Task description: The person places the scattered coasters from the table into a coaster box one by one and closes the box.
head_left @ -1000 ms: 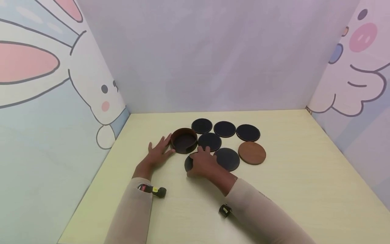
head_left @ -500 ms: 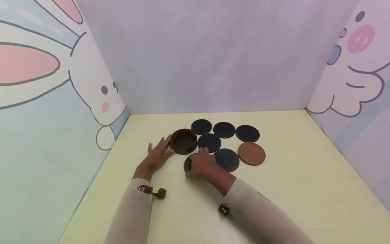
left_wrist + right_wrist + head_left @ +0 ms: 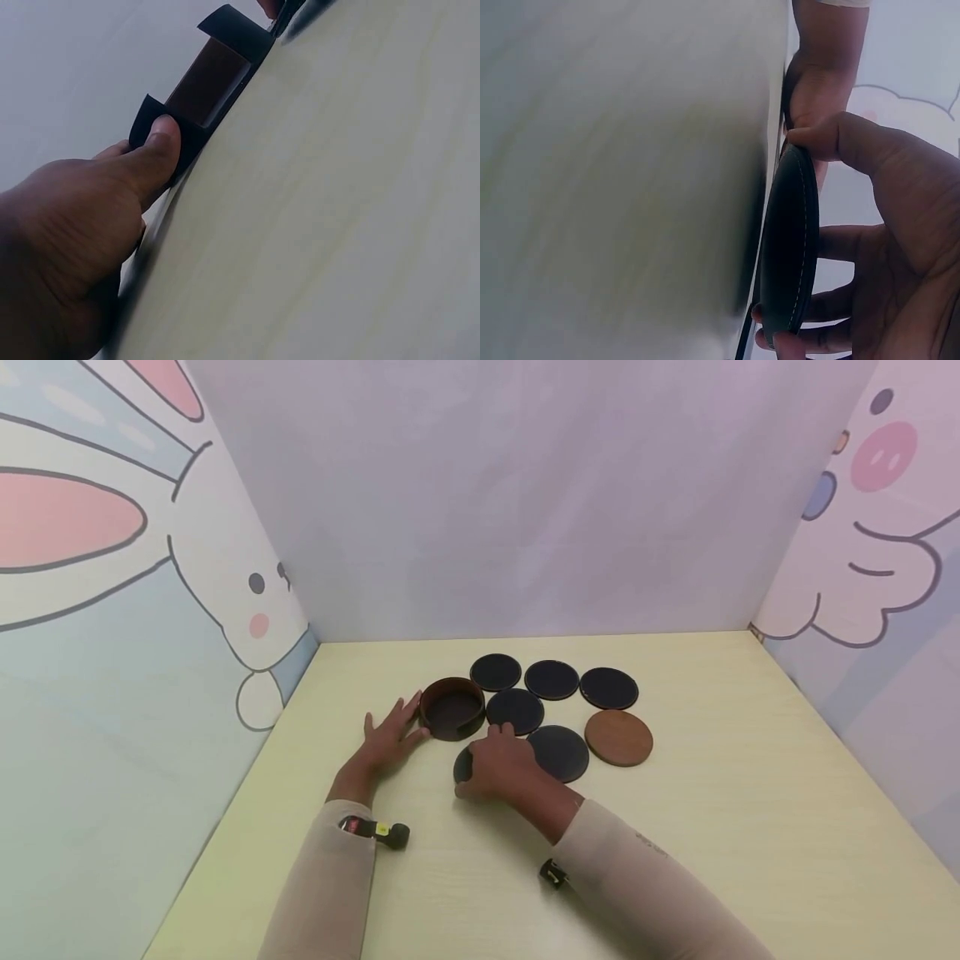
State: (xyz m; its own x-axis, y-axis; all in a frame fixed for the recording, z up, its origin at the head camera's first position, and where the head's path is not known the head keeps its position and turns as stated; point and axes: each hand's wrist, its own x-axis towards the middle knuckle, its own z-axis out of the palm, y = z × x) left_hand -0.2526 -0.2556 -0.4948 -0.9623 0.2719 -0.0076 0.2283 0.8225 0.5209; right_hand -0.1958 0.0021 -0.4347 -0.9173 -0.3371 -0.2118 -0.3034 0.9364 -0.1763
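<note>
My right hand point(image 3: 501, 766) grips a round black coaster point(image 3: 789, 240) by its edges, thumb on one side and fingertips on the other. Light stitching runs along that coaster's rim; in the right wrist view a gap shows between much of it and the table. At the left, my left hand point(image 3: 384, 745) touches the side of a round dark-brown coaster holder point(image 3: 444, 688), fingers spread. Its thumb rests on the holder's wall beside a cut-out point(image 3: 210, 82) in the left wrist view. The fingertips behind the holder are partly hidden.
Several black coasters lie flat behind and beside my right hand, among them a front one point(image 3: 558, 753) and a middle one point(image 3: 516, 711). A brown disc point(image 3: 619, 737) lies at the right. Cartoon-printed walls point(image 3: 210, 610) border the pale table point(image 3: 750, 827).
Almost nothing differs. My right hand keeps its hold on the black coaster with only a tiny shift, and the left hand stays at the holder. The head view has tilted very slightly.
</note>
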